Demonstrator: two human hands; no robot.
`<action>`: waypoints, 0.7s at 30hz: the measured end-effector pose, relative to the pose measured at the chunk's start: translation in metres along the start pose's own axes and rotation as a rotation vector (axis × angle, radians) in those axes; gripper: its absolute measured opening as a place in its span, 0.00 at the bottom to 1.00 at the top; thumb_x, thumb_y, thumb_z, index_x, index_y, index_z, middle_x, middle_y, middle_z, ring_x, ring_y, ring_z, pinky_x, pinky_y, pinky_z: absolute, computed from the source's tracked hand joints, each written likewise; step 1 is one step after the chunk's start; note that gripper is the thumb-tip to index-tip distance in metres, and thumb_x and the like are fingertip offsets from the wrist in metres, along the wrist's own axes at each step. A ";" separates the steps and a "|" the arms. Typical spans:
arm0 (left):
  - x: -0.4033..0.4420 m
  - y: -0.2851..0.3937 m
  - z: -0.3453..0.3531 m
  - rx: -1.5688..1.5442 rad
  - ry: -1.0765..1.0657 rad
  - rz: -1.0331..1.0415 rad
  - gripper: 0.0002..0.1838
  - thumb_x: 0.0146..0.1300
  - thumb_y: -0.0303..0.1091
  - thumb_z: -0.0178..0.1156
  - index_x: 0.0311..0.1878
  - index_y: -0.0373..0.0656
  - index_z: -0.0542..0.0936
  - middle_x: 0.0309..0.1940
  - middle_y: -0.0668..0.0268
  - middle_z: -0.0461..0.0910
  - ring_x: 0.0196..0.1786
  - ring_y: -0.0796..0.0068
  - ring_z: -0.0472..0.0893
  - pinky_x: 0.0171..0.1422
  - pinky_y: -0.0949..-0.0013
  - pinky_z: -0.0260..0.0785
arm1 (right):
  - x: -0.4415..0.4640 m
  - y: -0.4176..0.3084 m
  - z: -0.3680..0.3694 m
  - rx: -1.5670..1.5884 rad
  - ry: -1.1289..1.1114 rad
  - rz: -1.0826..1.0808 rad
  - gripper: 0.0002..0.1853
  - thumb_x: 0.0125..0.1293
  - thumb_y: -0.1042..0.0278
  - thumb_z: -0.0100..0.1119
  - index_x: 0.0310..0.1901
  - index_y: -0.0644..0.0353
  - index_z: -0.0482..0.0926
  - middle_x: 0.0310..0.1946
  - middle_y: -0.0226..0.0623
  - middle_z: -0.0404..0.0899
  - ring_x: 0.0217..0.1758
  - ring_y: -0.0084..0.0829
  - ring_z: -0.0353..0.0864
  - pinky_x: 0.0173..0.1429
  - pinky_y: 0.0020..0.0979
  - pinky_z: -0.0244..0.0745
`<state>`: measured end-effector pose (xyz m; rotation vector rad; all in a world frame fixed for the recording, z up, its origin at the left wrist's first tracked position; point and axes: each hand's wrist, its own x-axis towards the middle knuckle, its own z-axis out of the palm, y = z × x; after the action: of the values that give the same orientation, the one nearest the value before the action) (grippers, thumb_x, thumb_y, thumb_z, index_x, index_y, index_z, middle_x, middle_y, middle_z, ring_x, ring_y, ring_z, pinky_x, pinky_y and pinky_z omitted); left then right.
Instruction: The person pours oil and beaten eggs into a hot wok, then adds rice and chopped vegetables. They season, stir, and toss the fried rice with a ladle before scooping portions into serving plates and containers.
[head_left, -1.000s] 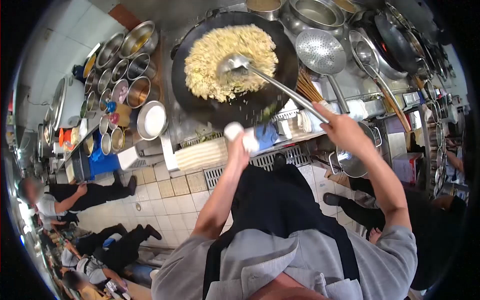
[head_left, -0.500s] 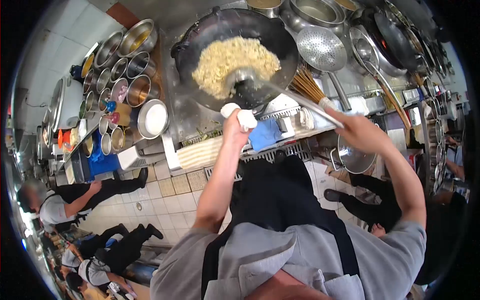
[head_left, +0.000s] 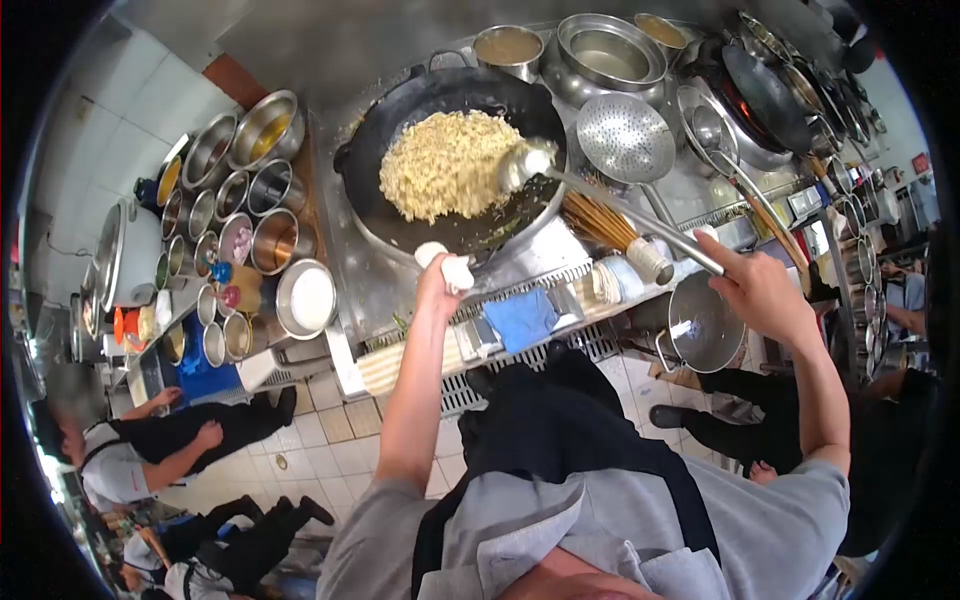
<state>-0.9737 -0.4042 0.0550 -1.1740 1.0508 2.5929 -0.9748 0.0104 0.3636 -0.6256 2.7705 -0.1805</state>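
A big black wok point(head_left: 362, 150) stands on the stove, holding a heap of yellowish fried rice point(head_left: 440, 165). My left hand point(head_left: 436, 292) is closed around a bunched white cloth point(head_left: 457, 272) at the wok's near edge. Whatever lies under the cloth is hidden. My right hand point(head_left: 765, 292) grips the end of a long metal ladle point(head_left: 640, 220), the index finger stretched along the handle. The ladle's bowl is at the right side of the rice, blurred slightly by motion. A bamboo brush point(head_left: 600, 220) lies just below the ladle's handle.
Right of the wok are a perforated skimmer point(head_left: 625, 135) and metal pots point(head_left: 610, 55). Seasoning containers point(head_left: 275, 240) crowd the left. A blue cloth point(head_left: 520, 318) lies on the front ledge, and a pot point(head_left: 705, 320) sits below my right hand. Co-workers point(head_left: 120, 460) stand behind me on both sides.
The ladle's bowl has moved from the middle of the rice to its right side. My left hand and the wok have shifted left and down in view, as the camera view also shifted.
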 end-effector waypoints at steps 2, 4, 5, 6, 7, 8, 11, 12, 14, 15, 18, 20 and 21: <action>-0.005 0.000 -0.003 -0.013 -0.025 -0.022 0.12 0.62 0.41 0.64 0.45 0.50 0.76 0.32 0.67 0.82 0.30 0.68 0.83 0.28 0.64 0.74 | 0.024 0.003 0.012 0.102 0.093 0.044 0.32 0.67 0.68 0.57 0.72 0.42 0.64 0.24 0.54 0.80 0.30 0.54 0.82 0.41 0.47 0.76; -0.021 0.000 -0.005 -0.086 -0.036 -0.019 0.14 0.64 0.43 0.64 0.47 0.50 0.74 0.33 0.65 0.81 0.33 0.67 0.83 0.32 0.63 0.77 | 0.084 0.015 0.049 0.183 0.236 0.029 0.30 0.69 0.67 0.54 0.73 0.44 0.63 0.29 0.59 0.81 0.33 0.58 0.81 0.42 0.51 0.74; -0.040 -0.001 -0.002 -0.134 -0.013 -0.010 0.15 0.65 0.44 0.63 0.49 0.49 0.73 0.34 0.63 0.80 0.35 0.65 0.83 0.35 0.63 0.80 | 0.124 0.012 0.058 0.168 0.269 0.073 0.30 0.69 0.66 0.53 0.73 0.44 0.63 0.30 0.60 0.81 0.34 0.58 0.81 0.43 0.53 0.74; -0.054 -0.005 -0.007 -0.103 0.003 0.041 0.15 0.66 0.44 0.62 0.49 0.47 0.73 0.39 0.61 0.80 0.37 0.65 0.83 0.38 0.63 0.80 | 0.171 0.020 0.069 0.188 0.324 0.058 0.30 0.68 0.65 0.52 0.72 0.44 0.63 0.31 0.61 0.81 0.37 0.58 0.82 0.45 0.54 0.74; -0.066 -0.013 -0.015 -0.164 -0.006 0.098 0.15 0.67 0.42 0.61 0.49 0.44 0.73 0.40 0.60 0.80 0.37 0.64 0.83 0.38 0.64 0.80 | 0.225 0.026 0.078 0.172 0.345 0.078 0.29 0.68 0.65 0.51 0.71 0.49 0.64 0.34 0.60 0.82 0.39 0.59 0.82 0.47 0.54 0.75; -0.086 -0.019 -0.023 -0.119 -0.004 0.162 0.16 0.68 0.41 0.59 0.51 0.41 0.73 0.41 0.59 0.80 0.39 0.65 0.83 0.40 0.65 0.80 | 0.269 0.023 0.074 0.181 0.375 0.043 0.28 0.67 0.66 0.51 0.70 0.55 0.65 0.36 0.61 0.82 0.42 0.61 0.82 0.49 0.56 0.74; -0.155 -0.056 -0.059 0.006 0.250 0.341 0.18 0.66 0.35 0.58 0.55 0.36 0.74 0.44 0.59 0.81 0.45 0.65 0.83 0.46 0.66 0.78 | 0.506 0.064 0.094 1.090 -0.144 0.303 0.13 0.67 0.70 0.50 0.51 0.61 0.74 0.25 0.44 0.80 0.21 0.40 0.80 0.27 0.42 0.78; -0.168 -0.066 -0.077 0.009 0.296 0.334 0.17 0.65 0.34 0.57 0.55 0.36 0.74 0.44 0.59 0.80 0.45 0.65 0.83 0.46 0.66 0.78 | 0.517 0.055 0.094 1.285 -0.196 0.326 0.10 0.67 0.70 0.50 0.48 0.61 0.73 0.23 0.42 0.78 0.19 0.37 0.78 0.25 0.40 0.76; -0.201 -0.082 -0.095 0.039 0.396 0.347 0.22 0.63 0.30 0.59 0.60 0.35 0.70 0.44 0.60 0.78 0.43 0.68 0.81 0.41 0.66 0.77 | 0.522 0.041 0.081 1.664 -0.299 0.386 0.04 0.66 0.72 0.51 0.40 0.61 0.72 0.19 0.38 0.74 0.17 0.32 0.75 0.21 0.35 0.72; -0.212 -0.089 -0.096 0.045 0.433 0.321 0.21 0.63 0.30 0.59 0.58 0.35 0.70 0.44 0.60 0.78 0.42 0.68 0.81 0.40 0.65 0.76 | 0.518 0.038 0.074 1.853 -0.347 0.422 0.03 0.65 0.73 0.52 0.36 0.61 0.71 0.18 0.36 0.72 0.15 0.30 0.73 0.19 0.32 0.70; -0.239 -0.115 -0.115 0.081 0.535 0.271 0.19 0.61 0.29 0.61 0.55 0.36 0.71 0.41 0.60 0.77 0.39 0.69 0.80 0.38 0.65 0.76 | 0.488 0.058 0.079 1.393 -0.182 0.183 0.09 0.67 0.70 0.55 0.31 0.65 0.73 0.16 0.34 0.73 0.12 0.28 0.69 0.16 0.31 0.66; -0.236 -0.143 -0.142 0.104 0.596 0.302 0.18 0.60 0.29 0.62 0.52 0.37 0.71 0.40 0.61 0.77 0.38 0.69 0.80 0.37 0.65 0.76 | 0.457 0.080 0.082 0.794 0.118 0.067 0.14 0.64 0.68 0.58 0.47 0.68 0.75 0.19 0.41 0.77 0.13 0.33 0.73 0.18 0.36 0.66; -0.235 -0.147 -0.141 0.116 0.623 0.315 0.18 0.60 0.29 0.62 0.52 0.37 0.71 0.39 0.61 0.76 0.38 0.69 0.80 0.37 0.65 0.76 | 0.432 0.091 0.091 0.737 0.264 0.012 0.18 0.63 0.68 0.59 0.53 0.67 0.74 0.20 0.43 0.78 0.15 0.34 0.76 0.19 0.36 0.69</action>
<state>-0.6693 -0.3407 0.0731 -1.9934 1.5807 2.3641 -1.3548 -0.1020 0.1497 -0.3992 2.6389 -1.2807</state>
